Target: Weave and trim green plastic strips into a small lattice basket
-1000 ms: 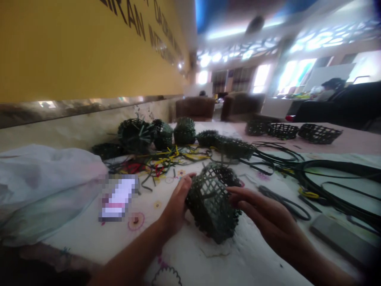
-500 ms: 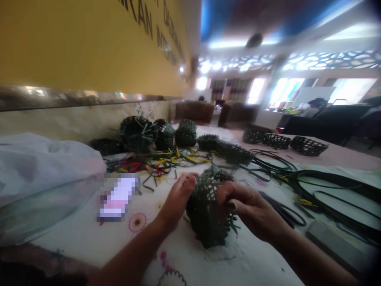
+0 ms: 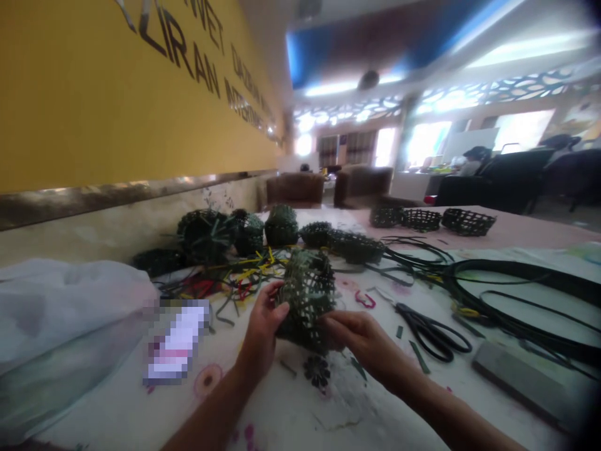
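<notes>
A dark green woven basket (image 3: 307, 294) is held up over the table in the middle of the view. My left hand (image 3: 265, 322) grips its left side, the thumb on the near face. At the lower right side of the basket, my right hand (image 3: 350, 332) has its fingers closed in a pinch; what they hold is too small to name. Black-handled scissors (image 3: 429, 329) lie to the right of my right hand. Small green strip pieces (image 3: 419, 357) are scattered beside them.
Several green woven baskets (image 3: 282, 225) stand toward the back. Coils of green strip (image 3: 455, 275) and a grey block (image 3: 519, 382) lie at the right. At the left are a white plastic bag (image 3: 70, 313) and a pixelated bright object (image 3: 178, 341).
The basket has been raised and turned, and both hands have shifted with it. The camera view has moved, and the scissors now show more fully.
</notes>
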Demonstrator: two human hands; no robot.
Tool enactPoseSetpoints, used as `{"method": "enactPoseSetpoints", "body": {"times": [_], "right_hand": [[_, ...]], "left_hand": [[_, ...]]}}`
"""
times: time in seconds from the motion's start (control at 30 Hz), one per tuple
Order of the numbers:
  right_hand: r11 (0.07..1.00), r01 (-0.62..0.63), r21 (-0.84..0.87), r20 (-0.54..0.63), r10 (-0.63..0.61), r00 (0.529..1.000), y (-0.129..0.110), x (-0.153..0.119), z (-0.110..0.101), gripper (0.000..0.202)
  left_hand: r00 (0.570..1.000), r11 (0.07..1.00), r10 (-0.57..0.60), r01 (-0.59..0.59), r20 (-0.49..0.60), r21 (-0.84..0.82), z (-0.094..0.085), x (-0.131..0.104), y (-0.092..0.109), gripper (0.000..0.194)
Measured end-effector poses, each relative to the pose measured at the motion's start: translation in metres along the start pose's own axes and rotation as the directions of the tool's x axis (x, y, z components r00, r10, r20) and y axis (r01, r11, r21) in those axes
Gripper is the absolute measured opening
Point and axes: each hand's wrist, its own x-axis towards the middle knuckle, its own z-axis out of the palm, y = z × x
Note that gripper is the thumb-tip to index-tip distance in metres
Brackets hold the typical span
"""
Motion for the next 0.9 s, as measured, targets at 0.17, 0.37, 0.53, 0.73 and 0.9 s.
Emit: {"method": "enactPoseSetpoints", "body": {"times": [0.17, 0.37, 0.53, 0.73, 0.9], "right_hand": [[0.967, -0.042, 0.252, -0.071, 0.062, 0.996, 0.012, 0.002, 0.007, 0.045], [0.805, -0.004, 0.593, -0.132, 0.102, 0.986, 0.024, 0.004, 0.008, 0.042], [0.759, 0.056, 0.649, -0.197, 0.097, 0.976, 0.020, 0.005, 0.004, 0.037], [0.850, 0.202, 0.487, -0.369, -0.010, 0.930, 0.003, 0.001, -0.006, 0.032], [0.926, 0.312, -0.214, -0.486, -0.378, 0.788, -0.009, -0.008, -0.010, 0.015]], "left_hand": [[0.994, 0.993, 0.101, -0.103, 0.035, 0.065, -0.003, 0.000, -0.005, 0.044], [0.993, 0.986, 0.118, -0.120, 0.032, 0.113, -0.005, 0.001, -0.008, 0.044], [0.989, 0.976, 0.137, -0.145, 0.060, 0.163, -0.005, -0.001, -0.009, 0.045], [0.959, 0.879, 0.271, -0.281, 0.082, 0.385, 0.002, -0.013, -0.012, 0.039], [0.917, 0.737, 0.399, -0.336, 0.024, 0.586, 0.012, -0.025, -0.012, 0.035]]}}
